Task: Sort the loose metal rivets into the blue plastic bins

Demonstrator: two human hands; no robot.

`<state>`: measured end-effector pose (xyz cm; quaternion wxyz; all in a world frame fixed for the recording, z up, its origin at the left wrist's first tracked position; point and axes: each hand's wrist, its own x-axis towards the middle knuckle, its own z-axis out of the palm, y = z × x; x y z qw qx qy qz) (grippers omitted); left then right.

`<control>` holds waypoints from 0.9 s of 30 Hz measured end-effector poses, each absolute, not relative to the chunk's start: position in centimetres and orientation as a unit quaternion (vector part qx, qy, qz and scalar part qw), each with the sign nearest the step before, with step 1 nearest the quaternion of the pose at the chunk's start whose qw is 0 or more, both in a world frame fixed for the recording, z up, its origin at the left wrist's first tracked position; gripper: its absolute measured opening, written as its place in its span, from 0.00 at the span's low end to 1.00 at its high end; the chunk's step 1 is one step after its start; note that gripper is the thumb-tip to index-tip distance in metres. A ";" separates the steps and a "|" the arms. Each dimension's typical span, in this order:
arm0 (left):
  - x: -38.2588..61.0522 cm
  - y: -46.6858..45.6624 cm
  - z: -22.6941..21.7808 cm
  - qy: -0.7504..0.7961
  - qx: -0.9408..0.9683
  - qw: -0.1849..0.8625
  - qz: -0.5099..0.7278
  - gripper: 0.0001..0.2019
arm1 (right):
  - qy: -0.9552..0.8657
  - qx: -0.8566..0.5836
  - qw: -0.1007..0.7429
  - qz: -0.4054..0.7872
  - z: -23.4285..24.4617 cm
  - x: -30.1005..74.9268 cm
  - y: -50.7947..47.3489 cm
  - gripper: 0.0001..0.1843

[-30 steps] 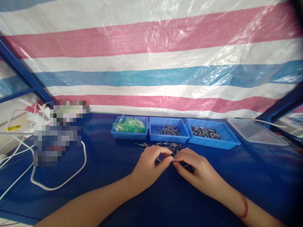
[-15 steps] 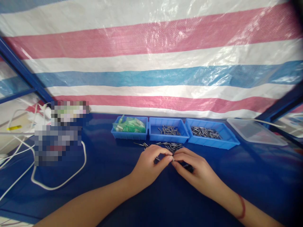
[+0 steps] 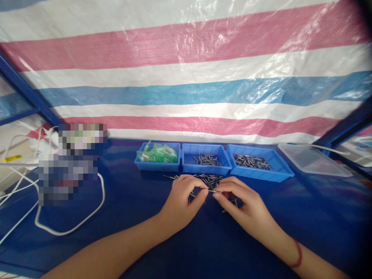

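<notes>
My left hand (image 3: 181, 199) and my right hand (image 3: 242, 201) meet fingertip to fingertip over the blue table (image 3: 130, 201), both pinched on a thin metal pin (image 3: 214, 191) held between them. Just behind the fingers lies a loose pile of metal pins (image 3: 209, 179) on the table. Further back stand three small blue trays in a row: the left tray (image 3: 157, 166) holds green plastic parts, the middle tray (image 3: 206, 166) a few pins, the right tray (image 3: 261, 170) many pins.
A clear plastic lid (image 3: 314, 159) lies at the back right. A white cable (image 3: 72, 228) loops across the table's left side beside a blurred-out patch. A striped tarp (image 3: 186, 77) hangs behind the trays.
Both hands have lifted slightly and drawn a little apart, with the pin now showing between the fingertips. More loose pins show under my right hand.
</notes>
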<state>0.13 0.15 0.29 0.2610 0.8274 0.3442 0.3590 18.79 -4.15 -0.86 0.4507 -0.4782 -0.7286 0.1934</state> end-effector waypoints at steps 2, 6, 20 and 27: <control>0.1 0.2 0.2 0.361 0.844 0.228 0.326 0.05 | -0.728 -0.482 0.452 0.185 -0.7 18.9 -4.2 0.03; -0.6 0.5 0.4 0.389 0.881 0.141 0.228 0.14 | -0.709 -0.515 0.474 0.086 -0.2 20.5 -3.4 0.05; -2.1 1.6 1.8 0.326 0.939 0.081 0.076 0.07 | -0.663 -0.632 0.378 -0.136 -1.1 24.3 -1.3 0.13; -1.6 1.2 1.2 0.316 0.941 0.069 0.101 0.07 | -0.758 -0.524 0.387 -0.035 -0.4 21.0 -2.8 0.07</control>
